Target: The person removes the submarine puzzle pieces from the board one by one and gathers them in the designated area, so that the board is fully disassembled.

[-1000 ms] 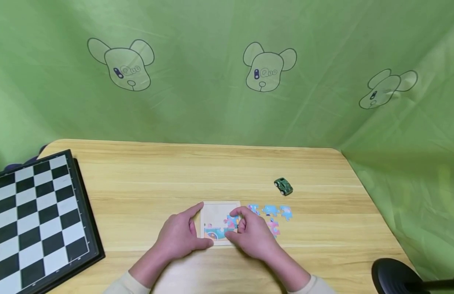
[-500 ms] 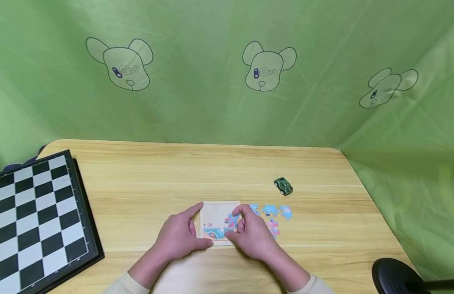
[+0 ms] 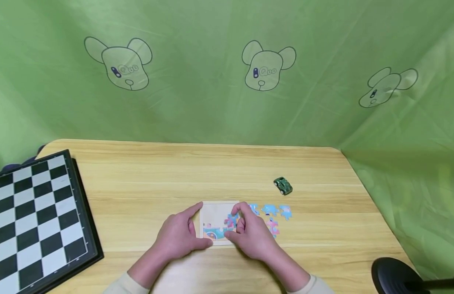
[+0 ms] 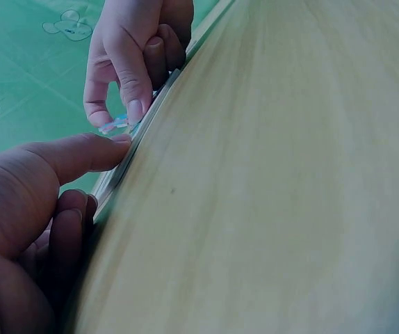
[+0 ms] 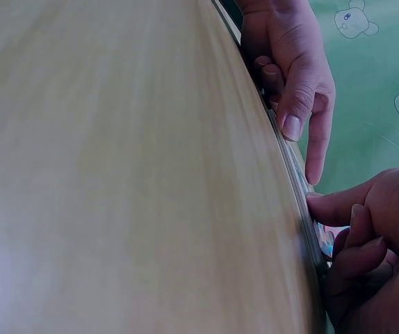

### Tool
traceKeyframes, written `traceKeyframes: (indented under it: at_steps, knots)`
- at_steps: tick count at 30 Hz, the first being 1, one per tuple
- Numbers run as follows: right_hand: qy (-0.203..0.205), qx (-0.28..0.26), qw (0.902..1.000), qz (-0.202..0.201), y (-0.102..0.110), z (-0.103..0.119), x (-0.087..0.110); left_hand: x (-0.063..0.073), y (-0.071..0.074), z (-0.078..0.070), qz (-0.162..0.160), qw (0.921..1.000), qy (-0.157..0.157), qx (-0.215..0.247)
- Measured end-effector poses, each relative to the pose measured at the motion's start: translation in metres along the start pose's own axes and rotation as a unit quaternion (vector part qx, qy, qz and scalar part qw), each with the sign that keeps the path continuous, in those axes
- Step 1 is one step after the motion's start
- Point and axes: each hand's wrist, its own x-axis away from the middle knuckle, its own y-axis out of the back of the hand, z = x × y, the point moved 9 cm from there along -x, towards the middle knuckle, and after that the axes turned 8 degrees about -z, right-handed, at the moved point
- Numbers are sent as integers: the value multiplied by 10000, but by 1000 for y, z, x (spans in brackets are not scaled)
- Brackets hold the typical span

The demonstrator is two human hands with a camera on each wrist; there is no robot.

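Fingers, right hand (image 3: pixel 254 234): pinching a pink-and-blue jigsaw piece (image 3: pixel 231 221) over the puzzle tray (image 3: pixel 213 210).
Fingers, left hand (image 3: pixel 177 237): outstretched thumb and index touching its left side.
Tray contents: assembled pieces (image 3: pixel 214 233) lining the bottom.
Beside tray: loose pieces (image 3: pixel 270 210) lying on the wooden table (image 3: pixel 175 175).

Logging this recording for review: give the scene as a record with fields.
Left hand: touches left side of squarish pale wooden tray
Right hand: pinches pink and blue jigsaw piece over tray
Inside tray: placed pieces along near edge
Loose pieces: four visible, blue or pink, right of tray
Beyond these: dark green toy car
Far left: black and white checkered board
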Motion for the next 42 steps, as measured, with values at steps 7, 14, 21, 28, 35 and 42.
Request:
traceKeyframes:
  at_steps: [7, 14, 21, 28, 35, 42]
  knots:
    - [19, 40, 10000, 13, 0, 0, 0, 0, 0, -1, 9, 10000, 6, 1]
    - [167, 80, 9998, 37, 0, 2, 1, 0, 0, -1, 37, 10000, 16, 53]
    - [285, 132, 9995, -16, 0, 3, 1, 1, 1, -1, 30, 10000, 7, 29]
    - [393, 154, 9991, -56, -1, 4, 1, 1, 1, -2, 17, 10000, -15, 70]
    - [386, 164, 9991, -58, 0, 7, 2, 0, 2, -2, 10, 10000, -31, 74]
    - [45, 105, 9999, -27, 2, 3, 1, 0, 1, -2, -1, 10000, -36, 29]
